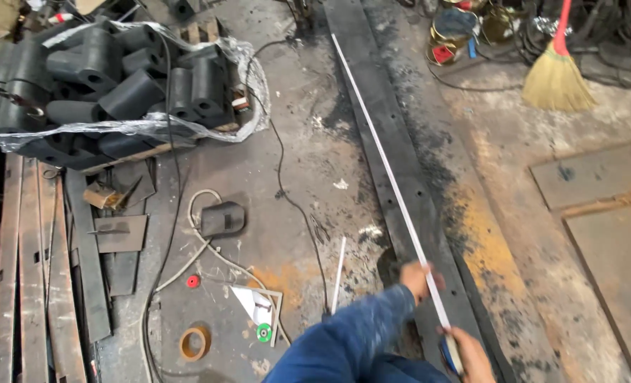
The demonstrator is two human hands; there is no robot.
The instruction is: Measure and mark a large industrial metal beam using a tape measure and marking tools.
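A long dark steel bar (pixel 386 135) with drilled holes lies on the workshop floor, running from the top middle to the bottom right. A white measuring tape blade (pixel 379 142) is stretched along it. My left hand (pixel 418 278), in a blue sleeve, pinches the tape blade against the bar near the bottom. My right hand (pixel 468 354) holds the tape measure case (pixel 452 352) at the bottom edge of the view, just behind the left hand.
A pile of black rubber blocks (pixel 117 85) in plastic wrap sits top left. Flat metal strips (pixel 31 269), a welding mask (pixel 222 218), cables, tape rolls (pixel 195 343) and grinding discs lie left. A broom (pixel 555 74) and paint cans (pixel 452 35) stand top right.
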